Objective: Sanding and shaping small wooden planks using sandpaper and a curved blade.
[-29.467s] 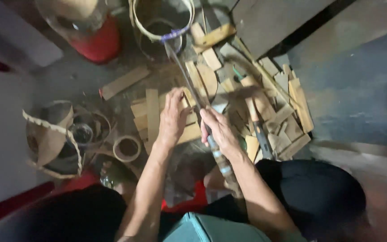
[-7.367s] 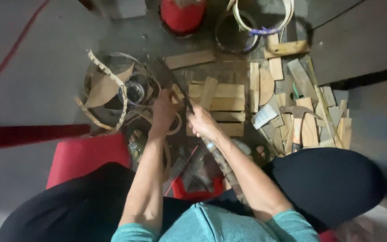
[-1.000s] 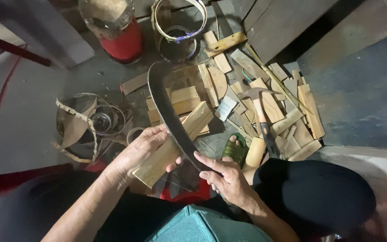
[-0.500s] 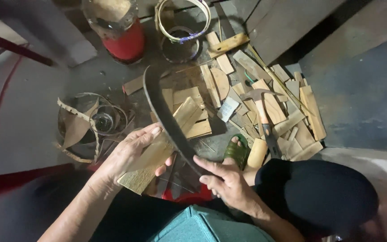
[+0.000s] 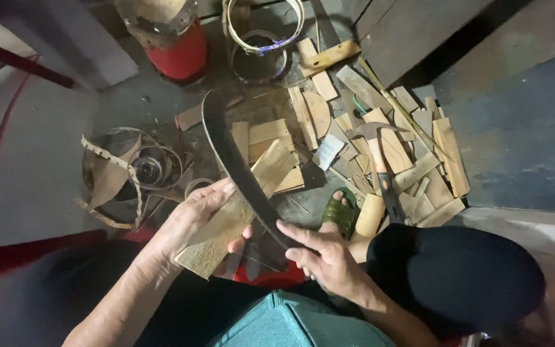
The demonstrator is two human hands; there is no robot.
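- Wooden slat, flat, pale and rough-grained, lay tilted across the left hand, whose fingers curled round its near end and gripped it.
- Across the slat ran a dark curved blade, long, thin and bent like a sickle, its tip arching over the floor.
- The right hand was closed round the blade's lower end; the handle itself was hidden inside the fist.
- Beyond the hands lay a heap of wood offcuts, short flat boards, some with rounded ends.
- A hammer with a metal head lay on that heap.
- A foot in a green sandal showed beside the heap, partly covered by the knee.
- A red can, cut off at the top edge, stood near coiled bamboo hoops.
- Curled strips lay tangled on the left; their detail was hard to make out.
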